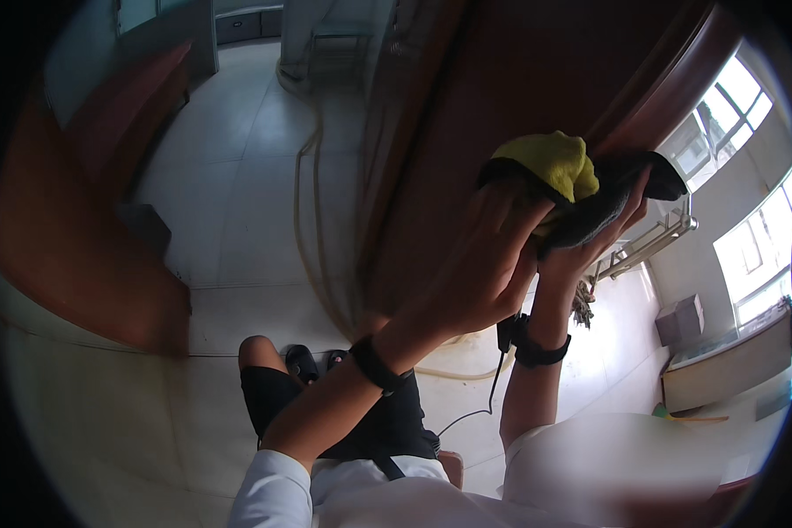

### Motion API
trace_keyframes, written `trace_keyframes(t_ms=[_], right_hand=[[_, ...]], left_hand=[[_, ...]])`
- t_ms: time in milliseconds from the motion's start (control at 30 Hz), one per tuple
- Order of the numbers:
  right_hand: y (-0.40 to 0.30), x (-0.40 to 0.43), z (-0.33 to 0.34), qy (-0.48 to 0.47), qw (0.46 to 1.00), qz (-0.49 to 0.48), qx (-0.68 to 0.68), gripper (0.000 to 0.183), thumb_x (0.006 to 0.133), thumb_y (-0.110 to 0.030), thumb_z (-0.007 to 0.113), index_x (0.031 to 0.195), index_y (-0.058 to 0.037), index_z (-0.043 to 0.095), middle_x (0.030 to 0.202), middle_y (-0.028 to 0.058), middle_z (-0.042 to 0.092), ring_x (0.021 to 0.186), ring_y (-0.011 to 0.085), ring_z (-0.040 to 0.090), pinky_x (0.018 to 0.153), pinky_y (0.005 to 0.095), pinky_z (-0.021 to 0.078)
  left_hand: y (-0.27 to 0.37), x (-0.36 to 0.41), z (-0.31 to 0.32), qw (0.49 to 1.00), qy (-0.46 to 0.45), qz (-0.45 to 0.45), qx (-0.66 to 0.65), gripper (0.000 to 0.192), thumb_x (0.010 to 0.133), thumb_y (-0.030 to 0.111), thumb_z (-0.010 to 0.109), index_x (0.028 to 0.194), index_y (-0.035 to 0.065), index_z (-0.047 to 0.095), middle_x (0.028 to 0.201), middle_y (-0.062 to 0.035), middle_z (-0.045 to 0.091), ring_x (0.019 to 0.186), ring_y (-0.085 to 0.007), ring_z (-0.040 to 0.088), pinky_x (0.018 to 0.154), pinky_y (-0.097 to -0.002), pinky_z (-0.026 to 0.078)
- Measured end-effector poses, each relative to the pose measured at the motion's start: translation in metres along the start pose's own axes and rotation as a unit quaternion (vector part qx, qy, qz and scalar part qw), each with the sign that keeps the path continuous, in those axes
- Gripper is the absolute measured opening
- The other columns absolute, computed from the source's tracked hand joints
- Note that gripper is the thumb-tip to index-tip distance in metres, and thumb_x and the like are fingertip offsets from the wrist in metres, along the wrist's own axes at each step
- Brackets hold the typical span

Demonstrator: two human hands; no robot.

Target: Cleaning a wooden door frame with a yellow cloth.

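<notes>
A two-sided cloth (554, 162), yellow on one face and dark grey on the other, is bunched between my hands. My left hand (485, 264) grips its folded yellow part, with the fingertips partly hidden. On the other side, my right hand (584, 247) holds the dark grey part, fingers spread along it. Both hands are raised in front of a dark reddish-brown wooden door or panel (501, 72). Whether the cloth touches the wood, I cannot tell. A black band circles each wrist, and a thin cable hangs by the right one.
A pale hose (307, 218) runs along the tiled floor beside the panel. To the left stand a brown wooden desk (86, 251) and a reddish bench-like piece (132, 112). A metal rail (653, 244), a grey box (680, 320) and windows (726, 125) are at right.
</notes>
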State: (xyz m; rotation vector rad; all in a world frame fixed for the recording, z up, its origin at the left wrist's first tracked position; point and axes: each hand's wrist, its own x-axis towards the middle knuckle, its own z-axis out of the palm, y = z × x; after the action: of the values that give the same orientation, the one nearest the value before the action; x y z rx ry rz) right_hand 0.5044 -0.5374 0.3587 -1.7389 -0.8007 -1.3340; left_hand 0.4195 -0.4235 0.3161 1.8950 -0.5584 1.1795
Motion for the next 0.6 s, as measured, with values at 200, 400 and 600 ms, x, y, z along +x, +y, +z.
trace_keyframes(t_ms=[200,400,600], right_hand=[[0.021,-0.013,0.013,0.072,0.992,-0.056,-0.086,0.087,0.081,-0.037,0.067,0.146,0.0029,0.026,0.149,0.0249,0.027,0.119,0.0389,0.036,0.101,0.0479,0.0343],[0.025,-0.132,0.034,-0.001,0.995,0.022,-0.1,0.082,0.083,-0.02,0.066,0.147,0.0052,0.021,0.146,0.0286,0.025,0.126,0.0466,0.032,0.106,0.0552,0.0263],[0.02,-0.227,0.009,-0.055,0.956,0.288,0.0,0.081,0.077,0.001,0.06,0.147,0.0049,0.022,0.133,0.0291,0.034,0.121,0.0482,0.038,0.106,0.049,0.0305]], left_hand=[[-0.023,-0.002,0.013,0.997,0.013,-0.066,0.033,0.079,0.08,0.01,0.067,0.145,-0.0061,0.025,0.129,-0.0305,0.044,0.119,-0.0462,0.045,0.102,-0.0499,0.037],[-0.065,-0.067,0.021,0.984,-0.049,-0.165,0.037,0.092,0.077,0.014,0.072,0.145,-0.0096,0.016,0.142,-0.0316,0.034,0.132,-0.0471,0.034,0.112,-0.0498,0.026],[-0.109,-0.127,0.041,0.923,-0.225,-0.311,-0.036,0.085,0.073,0.007,0.074,0.141,-0.0054,0.026,0.133,-0.0268,0.047,0.126,-0.0388,0.048,0.107,-0.0381,0.039]])
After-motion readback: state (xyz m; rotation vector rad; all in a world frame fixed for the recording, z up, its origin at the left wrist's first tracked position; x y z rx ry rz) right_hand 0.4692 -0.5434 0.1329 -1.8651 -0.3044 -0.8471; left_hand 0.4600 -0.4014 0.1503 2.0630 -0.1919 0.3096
